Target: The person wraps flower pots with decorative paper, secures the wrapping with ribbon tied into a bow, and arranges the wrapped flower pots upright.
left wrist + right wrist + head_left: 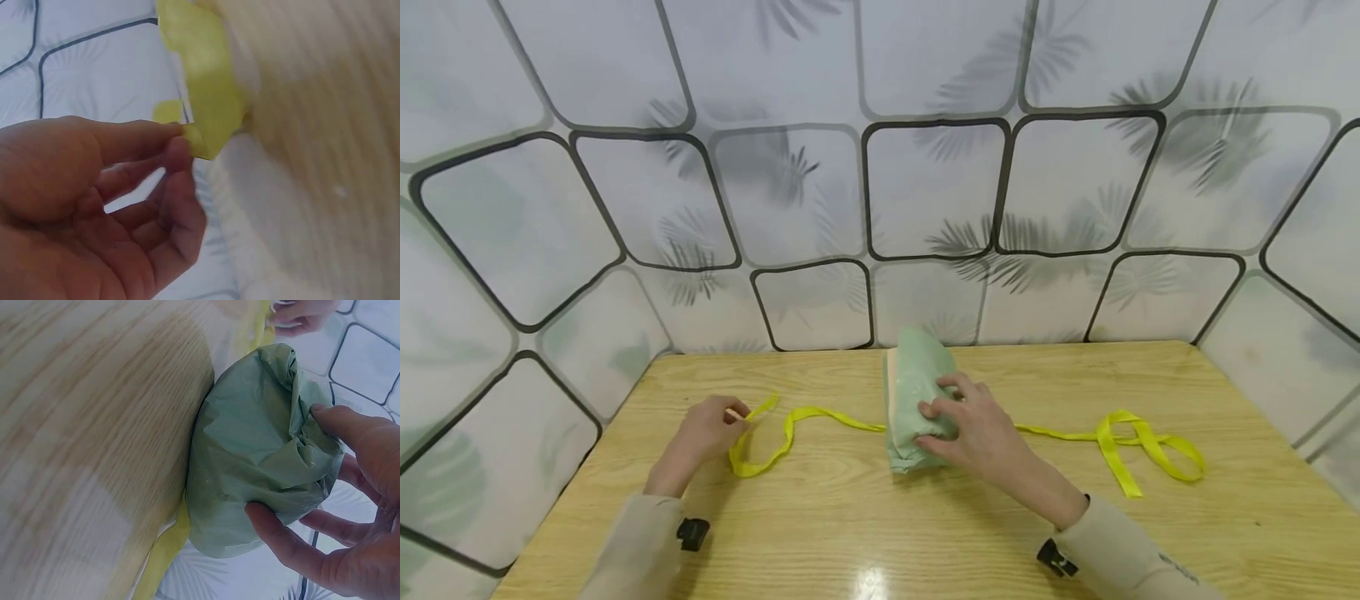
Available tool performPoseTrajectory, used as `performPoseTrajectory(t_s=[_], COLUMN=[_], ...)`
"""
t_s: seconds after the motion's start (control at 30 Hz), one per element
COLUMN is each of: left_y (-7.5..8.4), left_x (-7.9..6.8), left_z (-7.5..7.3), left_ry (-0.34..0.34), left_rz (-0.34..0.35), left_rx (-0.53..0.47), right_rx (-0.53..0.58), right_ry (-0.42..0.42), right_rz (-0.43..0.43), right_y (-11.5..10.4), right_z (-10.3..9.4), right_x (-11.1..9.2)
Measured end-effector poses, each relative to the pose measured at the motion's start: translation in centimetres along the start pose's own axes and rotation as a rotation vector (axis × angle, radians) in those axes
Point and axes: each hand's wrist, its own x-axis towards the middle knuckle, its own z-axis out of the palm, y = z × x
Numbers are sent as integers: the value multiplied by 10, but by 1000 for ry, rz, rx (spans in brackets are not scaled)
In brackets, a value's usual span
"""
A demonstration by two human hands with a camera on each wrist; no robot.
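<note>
A pale green plastic package (917,400) with a cream strip along its left side stands over a long yellow ribbon (831,412). My right hand (981,433) grips the package from its right side, thumb and fingers spread over the crinkled plastic. In the right wrist view, the thumb presses near the folded end of the package (250,450). Left of the package, my left hand (711,433) pinches the ribbon close to its left end. The left wrist view shows the ribbon (212,81) between thumb and fingertips. The ribbon's middle is hidden under the package.
The ribbon's right part lies in loose loops (1138,442) on the wooden table (820,533). A patterned fabric wall (936,192) rises behind the table's far edge and along both sides.
</note>
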Motion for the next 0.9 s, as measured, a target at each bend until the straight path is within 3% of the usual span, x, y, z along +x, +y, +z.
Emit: performPoseTrajectory(t_s=[0.17,0.3,0.4,0.67,0.9], left_y=[17,43,67,123,148], left_x=[9,9,7,11,19], left_z=[-1,5,14,42,59], left_ry=[83,139,140,97,78], left_rz=[88,196,294,462,550], left_rx=[-152,-326,-401,-450,-443], right_rx=[2,-1,6,5,46], right_ry=[-3,-1,4,34,71], right_rz=[14,11,3,-20,-19], right_y=[-1,-1,0,0,0], right_z=[-1,-1,0,1,1], right_x=[1,0,0,-1,-3])
